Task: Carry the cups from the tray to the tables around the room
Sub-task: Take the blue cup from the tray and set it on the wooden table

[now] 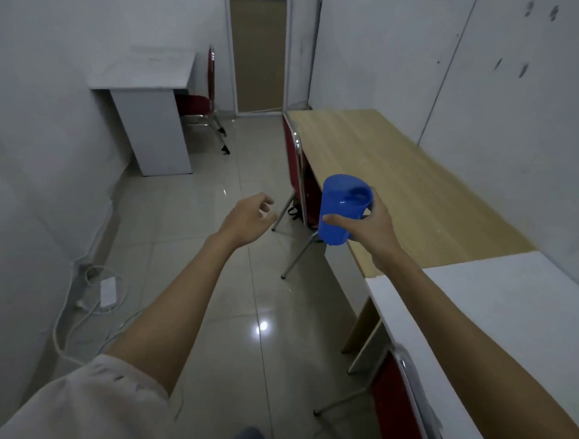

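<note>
A blue plastic cup (341, 209) is in my right hand (372, 226), gripped around its side and tilted a little toward me, held in the air over the near-left edge of the long wooden table (406, 179). My left hand (247, 216) reaches forward over the tiled floor, fingers loosely curled and apart, holding nothing. No tray is in view.
A white table (513, 301) adjoins the wooden one at the near right. A white desk (148, 71) stands at the far left wall. Red chairs stand at the desk (200, 105), the wooden table (293, 165) and near right (402, 406). A white adapter with cables (107, 293) lies on the floor left.
</note>
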